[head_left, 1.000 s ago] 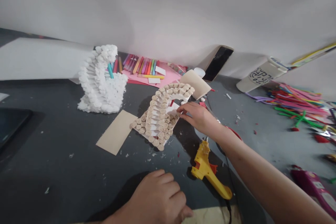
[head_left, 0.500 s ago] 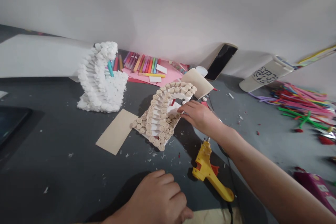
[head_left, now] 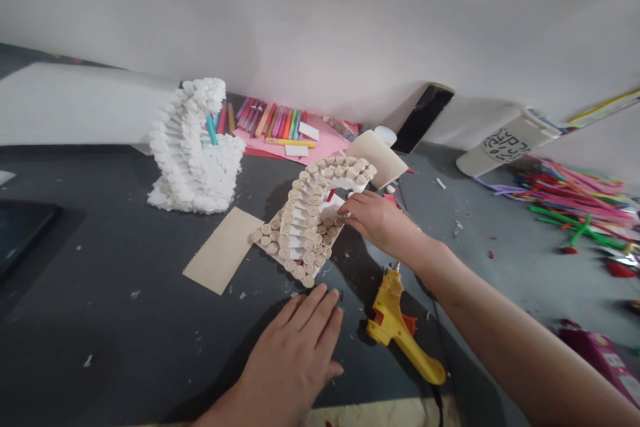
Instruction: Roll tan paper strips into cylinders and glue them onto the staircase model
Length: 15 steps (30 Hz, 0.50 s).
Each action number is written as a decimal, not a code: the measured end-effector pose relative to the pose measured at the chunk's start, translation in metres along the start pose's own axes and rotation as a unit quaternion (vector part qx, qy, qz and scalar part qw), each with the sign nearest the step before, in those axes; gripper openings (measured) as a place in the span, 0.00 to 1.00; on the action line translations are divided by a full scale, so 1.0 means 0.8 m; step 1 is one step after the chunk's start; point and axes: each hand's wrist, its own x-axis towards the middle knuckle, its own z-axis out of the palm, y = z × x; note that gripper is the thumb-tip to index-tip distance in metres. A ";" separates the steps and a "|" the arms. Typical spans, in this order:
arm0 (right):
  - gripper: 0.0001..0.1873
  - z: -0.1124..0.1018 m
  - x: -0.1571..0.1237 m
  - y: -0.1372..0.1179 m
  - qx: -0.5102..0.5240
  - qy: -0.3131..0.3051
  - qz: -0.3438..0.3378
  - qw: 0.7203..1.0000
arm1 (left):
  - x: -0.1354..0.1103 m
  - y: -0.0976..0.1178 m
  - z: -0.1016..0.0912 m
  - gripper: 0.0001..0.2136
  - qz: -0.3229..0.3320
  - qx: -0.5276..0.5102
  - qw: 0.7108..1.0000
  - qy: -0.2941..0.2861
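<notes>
A spiral staircase model (head_left: 300,223) built from rolled tan paper coils and white steps stands on the dark table. My right hand (head_left: 377,220) is at its inner right edge, with the fingers curled against it and a small white piece by the fingertips. Whether that hand grips anything is hidden. My left hand (head_left: 293,347) lies flat with its fingers spread, the fingertips just below the model's lower end. Right of that hand is a yellow hot glue gun (head_left: 393,327), lying under my right forearm and touching neither hand.
A white fluffy spiral model (head_left: 193,153) stands to the left, with a wavy-edged tan card (head_left: 223,250) beside it. Behind are markers on pink paper (head_left: 285,137), a beige card (head_left: 377,157) and a phone (head_left: 423,119). Pipe cleaners (head_left: 575,207) lie at right.
My left hand has uncurled, spread its fingers and moved forward toward the model's lower end. My right hand stays at the model, and the view has shifted slightly.
</notes>
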 end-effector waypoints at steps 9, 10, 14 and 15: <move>0.09 -0.010 0.004 0.011 0.009 -0.049 -0.035 0.998 | -0.002 0.001 0.003 0.27 -0.001 0.051 0.998 -0.025; 0.10 -0.011 0.005 0.011 0.000 -0.057 -0.038 0.998 | -0.002 0.001 0.003 0.27 -0.002 0.052 0.998 -0.023; 0.13 -0.014 0.009 0.010 -0.031 -0.090 -0.052 0.994 | -0.001 0.002 0.003 0.27 -0.003 0.055 0.998 -0.026; 0.13 -0.014 0.009 0.009 -0.028 -0.088 -0.052 0.994 | -0.001 0.002 0.003 0.27 -0.002 0.056 0.998 -0.030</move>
